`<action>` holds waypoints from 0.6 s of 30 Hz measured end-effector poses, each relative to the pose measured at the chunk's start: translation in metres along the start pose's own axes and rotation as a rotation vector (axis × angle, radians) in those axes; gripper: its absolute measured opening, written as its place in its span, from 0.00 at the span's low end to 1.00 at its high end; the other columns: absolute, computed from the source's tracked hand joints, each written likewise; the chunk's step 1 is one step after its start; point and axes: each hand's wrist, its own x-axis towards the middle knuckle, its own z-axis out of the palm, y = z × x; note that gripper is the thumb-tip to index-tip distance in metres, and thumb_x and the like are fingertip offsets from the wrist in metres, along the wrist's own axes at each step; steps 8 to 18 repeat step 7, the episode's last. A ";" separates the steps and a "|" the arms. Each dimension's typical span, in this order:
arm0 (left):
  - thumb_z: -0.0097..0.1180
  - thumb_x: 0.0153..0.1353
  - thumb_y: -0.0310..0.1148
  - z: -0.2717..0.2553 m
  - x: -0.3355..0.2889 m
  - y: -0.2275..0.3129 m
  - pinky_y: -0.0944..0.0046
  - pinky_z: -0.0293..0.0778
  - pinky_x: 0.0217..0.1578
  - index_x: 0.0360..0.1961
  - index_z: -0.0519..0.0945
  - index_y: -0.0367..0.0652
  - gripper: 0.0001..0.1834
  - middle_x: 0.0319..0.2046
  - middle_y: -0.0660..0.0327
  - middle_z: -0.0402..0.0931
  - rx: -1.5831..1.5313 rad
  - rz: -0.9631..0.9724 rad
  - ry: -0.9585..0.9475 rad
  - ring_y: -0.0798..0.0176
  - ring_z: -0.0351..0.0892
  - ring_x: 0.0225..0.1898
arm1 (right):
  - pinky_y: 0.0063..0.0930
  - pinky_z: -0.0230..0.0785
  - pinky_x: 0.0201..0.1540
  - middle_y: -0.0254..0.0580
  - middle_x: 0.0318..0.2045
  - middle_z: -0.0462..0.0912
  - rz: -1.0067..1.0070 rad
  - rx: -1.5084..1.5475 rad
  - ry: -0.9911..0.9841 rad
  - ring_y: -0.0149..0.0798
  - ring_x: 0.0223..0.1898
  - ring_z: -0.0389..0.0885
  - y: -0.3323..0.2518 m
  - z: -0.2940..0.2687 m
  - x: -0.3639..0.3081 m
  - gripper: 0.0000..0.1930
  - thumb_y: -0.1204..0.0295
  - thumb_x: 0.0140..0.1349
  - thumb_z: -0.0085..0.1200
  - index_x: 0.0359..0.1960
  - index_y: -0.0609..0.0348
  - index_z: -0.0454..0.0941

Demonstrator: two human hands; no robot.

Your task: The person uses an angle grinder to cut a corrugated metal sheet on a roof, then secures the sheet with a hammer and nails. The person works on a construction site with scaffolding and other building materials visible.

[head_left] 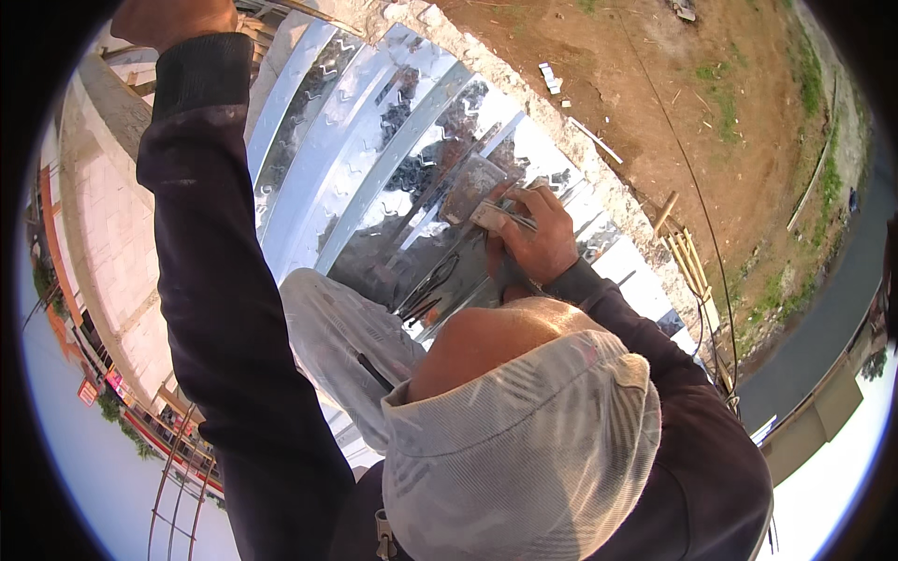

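My right hand (pixel 543 234) is closed, thumb and fingers pinching a flat pale-grey piece (pixel 490 216). Thin dark strips show by the fingers. Against the piece lies a rusty, rounded rectangular metal plate (pixel 471 190); I cannot tell whether the two are joined. Beneath them spreads shiny ribbed metal sheeting (pixel 360 154) with wavy raised marks. Dark thin cords or wires (pixel 432 280) lie on it near my knee. My left hand (pixel 176 21) reaches up to the top left, its fingers cut off by the picture's rim.
A rough concrete edge (pixel 486 58) borders the sheeting on the right, dropping to brown ground (pixel 599 56). Bamboo poles (pixel 690 262) and a hanging cable (pixel 687 159) are beyond it. At left runs a pale block wall (pixel 108 224); steel bars (pixel 175 486) stand lower left.
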 end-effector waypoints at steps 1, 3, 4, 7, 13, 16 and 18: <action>0.56 0.66 0.39 -0.001 0.003 -0.004 0.57 0.80 0.37 0.45 0.75 0.32 0.18 0.41 0.41 0.80 0.136 0.024 -0.022 0.48 0.83 0.42 | 0.38 0.74 0.40 0.45 0.30 0.82 0.077 0.097 -0.013 0.46 0.32 0.81 -0.011 -0.009 0.009 0.23 0.68 0.57 0.61 0.55 0.61 0.77; 0.56 0.66 0.40 -0.007 -0.004 -0.005 0.61 0.74 0.31 0.39 0.73 0.37 0.15 0.33 0.48 0.75 -0.165 0.067 -0.090 0.53 0.77 0.33 | 0.40 0.75 0.37 0.45 0.26 0.81 0.152 0.267 -0.012 0.47 0.28 0.82 -0.028 -0.020 0.031 0.25 0.72 0.57 0.58 0.59 0.59 0.74; 0.54 0.67 0.39 -0.015 -0.020 0.008 0.64 0.68 0.25 0.30 0.72 0.41 0.13 0.24 0.57 0.69 -0.605 0.090 -0.132 0.61 0.70 0.24 | 0.40 0.75 0.37 0.46 0.26 0.81 0.151 0.231 -0.051 0.47 0.28 0.82 -0.032 -0.021 0.043 0.25 0.73 0.58 0.58 0.60 0.58 0.73; 0.53 0.68 0.38 -0.010 -0.037 0.034 0.66 0.54 0.15 0.17 0.65 0.50 0.20 0.12 0.70 0.57 -0.939 0.059 0.045 0.71 0.55 0.11 | 0.42 0.74 0.35 0.48 0.26 0.81 0.145 0.145 -0.177 0.49 0.27 0.82 -0.038 -0.014 0.078 0.28 0.74 0.57 0.58 0.62 0.57 0.71; 0.53 0.68 0.38 -0.010 -0.037 0.034 0.66 0.54 0.15 0.17 0.65 0.50 0.20 0.12 0.70 0.57 -0.939 0.059 0.045 0.71 0.55 0.11 | 0.42 0.74 0.35 0.48 0.26 0.81 0.145 0.145 -0.177 0.49 0.27 0.82 -0.038 -0.014 0.078 0.28 0.74 0.57 0.58 0.62 0.57 0.71; 0.53 0.68 0.38 -0.010 -0.037 0.034 0.66 0.54 0.15 0.17 0.65 0.50 0.20 0.12 0.70 0.57 -0.939 0.059 0.045 0.71 0.55 0.11 | 0.42 0.74 0.35 0.48 0.26 0.81 0.145 0.145 -0.177 0.49 0.27 0.82 -0.038 -0.014 0.078 0.28 0.74 0.57 0.58 0.62 0.57 0.71; 0.53 0.68 0.38 -0.010 -0.037 0.034 0.66 0.54 0.15 0.17 0.65 0.50 0.20 0.12 0.70 0.57 -0.939 0.059 0.045 0.71 0.55 0.11 | 0.42 0.74 0.35 0.48 0.26 0.81 0.145 0.145 -0.177 0.49 0.27 0.82 -0.038 -0.014 0.078 0.28 0.74 0.57 0.58 0.62 0.57 0.71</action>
